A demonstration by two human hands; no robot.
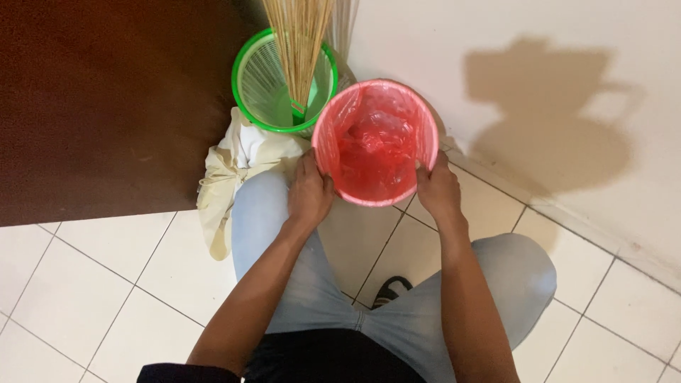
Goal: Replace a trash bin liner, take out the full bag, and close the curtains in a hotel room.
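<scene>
A floor (85, 298) of large white square tiles with thin dark grout lines, laid at a slant to the view. At the upper left, a dark brown wooden door (106, 99) or panel fills the corner. To the right rises a plain cream wall (440, 42), meeting the floor along a pale skirting (603, 234). Strong light from behind the viewer throws a soft grey shadow (553, 120) of a head and shoulders onto the wall. A crumpled cream cloth (227, 177) lies against the door's foot.
</scene>
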